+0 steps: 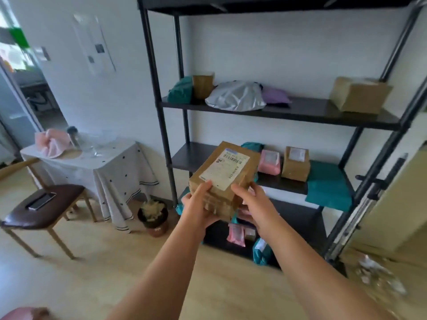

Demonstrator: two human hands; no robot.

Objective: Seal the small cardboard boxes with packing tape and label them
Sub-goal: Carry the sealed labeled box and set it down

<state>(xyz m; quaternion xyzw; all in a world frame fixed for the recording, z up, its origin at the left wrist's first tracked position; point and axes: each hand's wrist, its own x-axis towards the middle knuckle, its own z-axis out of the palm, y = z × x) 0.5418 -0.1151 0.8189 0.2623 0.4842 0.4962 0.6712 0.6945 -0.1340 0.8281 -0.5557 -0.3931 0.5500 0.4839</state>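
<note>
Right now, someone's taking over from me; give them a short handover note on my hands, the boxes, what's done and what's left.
Hands: left hand and right hand both grip the near end of one cardboard box, held before the black shelving unit.
Done: it carries a shipping label; its sealing is too blurred to confirm.
Shelved: small labelled box on the middle shelf, larger box on the shelf above.
Left: likely set the held box on a shelf; no unsealed boxes are in view.

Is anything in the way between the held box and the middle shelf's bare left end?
Nothing visible. The held box hangs before the middle shelf, at its bare left end; pink parcel and small box sit further right.
</note>
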